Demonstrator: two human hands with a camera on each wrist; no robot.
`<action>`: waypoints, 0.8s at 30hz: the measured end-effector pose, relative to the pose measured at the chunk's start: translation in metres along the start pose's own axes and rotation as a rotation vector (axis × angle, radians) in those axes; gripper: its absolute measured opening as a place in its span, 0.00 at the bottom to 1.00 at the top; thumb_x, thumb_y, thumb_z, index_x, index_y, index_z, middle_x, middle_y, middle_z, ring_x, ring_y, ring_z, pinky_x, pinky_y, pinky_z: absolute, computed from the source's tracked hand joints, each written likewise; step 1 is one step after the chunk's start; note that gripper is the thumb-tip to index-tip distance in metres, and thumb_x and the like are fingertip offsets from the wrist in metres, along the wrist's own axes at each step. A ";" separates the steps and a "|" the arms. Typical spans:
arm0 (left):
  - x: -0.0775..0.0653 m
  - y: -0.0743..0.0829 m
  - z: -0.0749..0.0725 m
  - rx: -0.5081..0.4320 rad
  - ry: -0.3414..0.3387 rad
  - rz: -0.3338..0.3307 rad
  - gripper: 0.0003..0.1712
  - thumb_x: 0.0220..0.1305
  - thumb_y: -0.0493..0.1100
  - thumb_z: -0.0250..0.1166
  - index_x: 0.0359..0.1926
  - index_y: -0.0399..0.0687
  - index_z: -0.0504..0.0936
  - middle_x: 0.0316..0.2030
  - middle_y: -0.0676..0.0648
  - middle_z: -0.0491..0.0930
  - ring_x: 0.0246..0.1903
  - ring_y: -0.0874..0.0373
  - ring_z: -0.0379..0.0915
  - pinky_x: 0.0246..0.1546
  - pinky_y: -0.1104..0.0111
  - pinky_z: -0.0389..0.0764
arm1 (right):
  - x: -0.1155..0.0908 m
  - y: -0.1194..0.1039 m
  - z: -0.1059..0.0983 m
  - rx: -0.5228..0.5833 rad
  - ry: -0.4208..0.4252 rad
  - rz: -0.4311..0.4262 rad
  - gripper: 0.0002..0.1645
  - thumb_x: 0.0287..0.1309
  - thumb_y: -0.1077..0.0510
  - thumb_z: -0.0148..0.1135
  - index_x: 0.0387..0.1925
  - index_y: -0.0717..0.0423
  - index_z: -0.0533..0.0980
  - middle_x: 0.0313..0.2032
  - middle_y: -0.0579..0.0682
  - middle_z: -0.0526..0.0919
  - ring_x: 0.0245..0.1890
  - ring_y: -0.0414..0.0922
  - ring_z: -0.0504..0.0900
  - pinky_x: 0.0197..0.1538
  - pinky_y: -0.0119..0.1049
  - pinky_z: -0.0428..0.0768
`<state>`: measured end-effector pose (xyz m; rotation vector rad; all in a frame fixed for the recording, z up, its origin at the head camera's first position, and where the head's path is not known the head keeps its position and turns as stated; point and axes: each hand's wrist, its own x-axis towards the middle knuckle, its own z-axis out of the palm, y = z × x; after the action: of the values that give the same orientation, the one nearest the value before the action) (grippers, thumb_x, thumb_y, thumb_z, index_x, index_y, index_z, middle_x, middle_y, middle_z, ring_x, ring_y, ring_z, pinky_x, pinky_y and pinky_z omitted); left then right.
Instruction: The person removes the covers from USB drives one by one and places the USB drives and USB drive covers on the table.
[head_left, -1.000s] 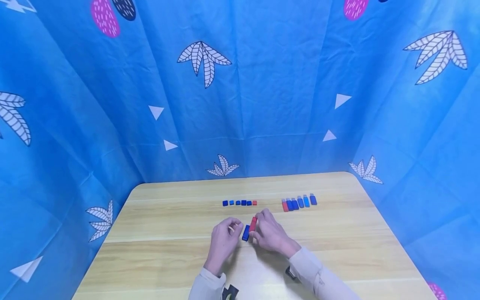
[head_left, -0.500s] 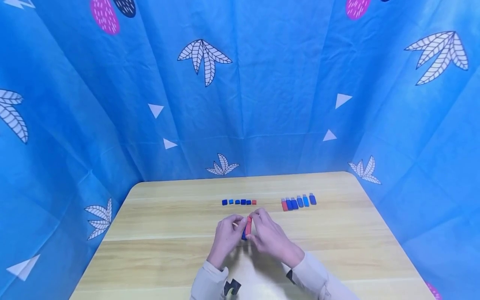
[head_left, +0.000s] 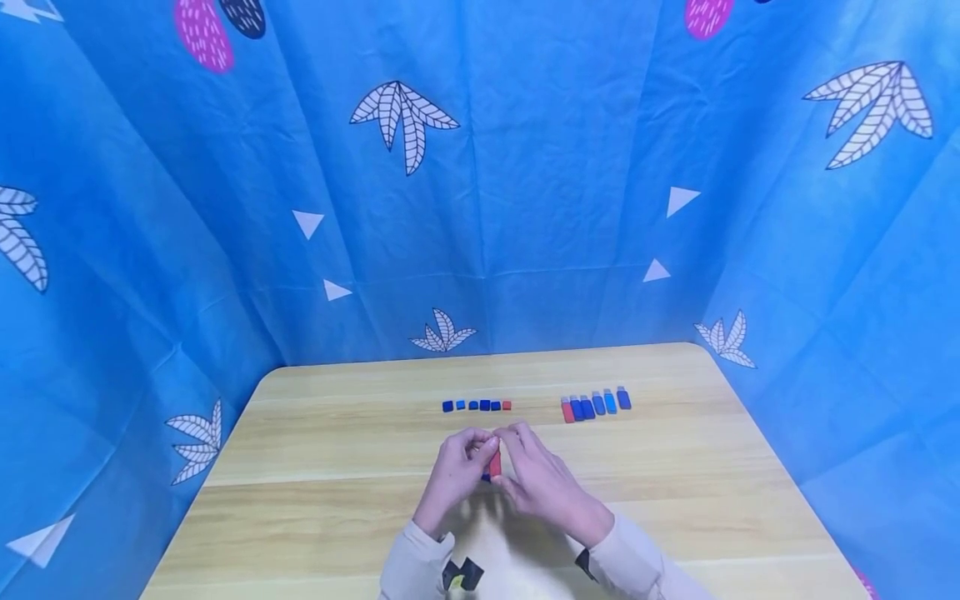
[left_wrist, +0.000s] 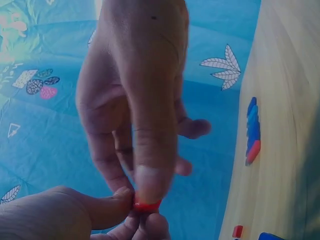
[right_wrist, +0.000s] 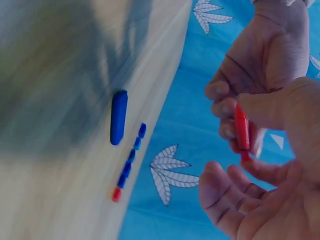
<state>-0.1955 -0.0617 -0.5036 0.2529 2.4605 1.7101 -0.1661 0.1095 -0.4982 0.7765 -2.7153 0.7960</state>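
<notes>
Between both hands is a red USB flash drive [right_wrist: 242, 130], raised over the table. My right hand [head_left: 551, 487] grips it lengthwise, with the thumb at one end and the index finger at the other in the right wrist view. My left hand [head_left: 455, 471] pinches its far end between thumb and fingers; a red bit [left_wrist: 147, 205] shows under the left thumb in the left wrist view. Below the hands a capped blue USB flash drive [right_wrist: 119, 117] lies on the table, mostly covered by the red one in the head view.
Farther back on the wooden table [head_left: 337, 450] is a row of small blue and red caps [head_left: 485, 405]. To its right lie several uncapped flash drives [head_left: 587, 407], one red and the others blue, connectors pointing away. A blue patterned curtain [head_left: 555, 208] surrounds the table.
My right hand has brought the red flash drive leftward to my left hand, which has moved right and taken its far end. The blue drive stays on the table.
</notes>
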 end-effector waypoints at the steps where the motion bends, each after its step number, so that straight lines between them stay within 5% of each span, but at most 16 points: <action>1: -0.001 0.001 0.000 -0.008 0.001 -0.010 0.17 0.73 0.47 0.62 0.46 0.35 0.83 0.33 0.43 0.84 0.26 0.63 0.75 0.28 0.74 0.80 | 0.000 0.000 0.000 0.031 -0.005 0.017 0.33 0.61 0.51 0.70 0.62 0.60 0.70 0.55 0.53 0.75 0.42 0.42 0.78 0.41 0.28 0.83; 6: -0.003 0.003 0.001 -0.062 0.003 -0.023 0.17 0.73 0.49 0.62 0.45 0.38 0.83 0.30 0.45 0.82 0.28 0.62 0.75 0.27 0.73 0.79 | 0.001 0.002 0.001 0.285 -0.067 0.111 0.13 0.71 0.49 0.60 0.46 0.53 0.77 0.40 0.46 0.82 0.33 0.35 0.77 0.39 0.29 0.81; 11: -0.005 0.006 0.002 -0.106 -0.001 0.009 0.17 0.72 0.48 0.62 0.44 0.37 0.83 0.31 0.43 0.83 0.28 0.62 0.74 0.27 0.75 0.77 | 0.003 0.008 0.002 0.503 -0.128 0.158 0.14 0.74 0.52 0.54 0.35 0.55 0.80 0.29 0.44 0.82 0.29 0.32 0.75 0.34 0.28 0.78; 16: -0.008 0.009 0.005 -0.119 0.010 0.008 0.16 0.71 0.49 0.64 0.44 0.39 0.85 0.31 0.42 0.83 0.27 0.61 0.73 0.25 0.76 0.75 | 0.003 0.010 0.003 0.520 -0.110 0.161 0.13 0.74 0.57 0.54 0.33 0.56 0.79 0.28 0.45 0.82 0.28 0.32 0.75 0.32 0.28 0.79; 24: -0.011 0.013 0.012 -0.192 0.158 -0.019 0.13 0.68 0.45 0.67 0.39 0.37 0.87 0.33 0.42 0.86 0.29 0.62 0.75 0.27 0.75 0.76 | 0.001 0.003 0.002 0.544 -0.058 0.214 0.14 0.72 0.57 0.56 0.28 0.47 0.76 0.23 0.40 0.75 0.25 0.33 0.74 0.30 0.29 0.78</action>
<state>-0.1818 -0.0487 -0.4957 0.0763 2.3699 2.0126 -0.1687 0.1105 -0.5008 0.6086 -2.6823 1.6242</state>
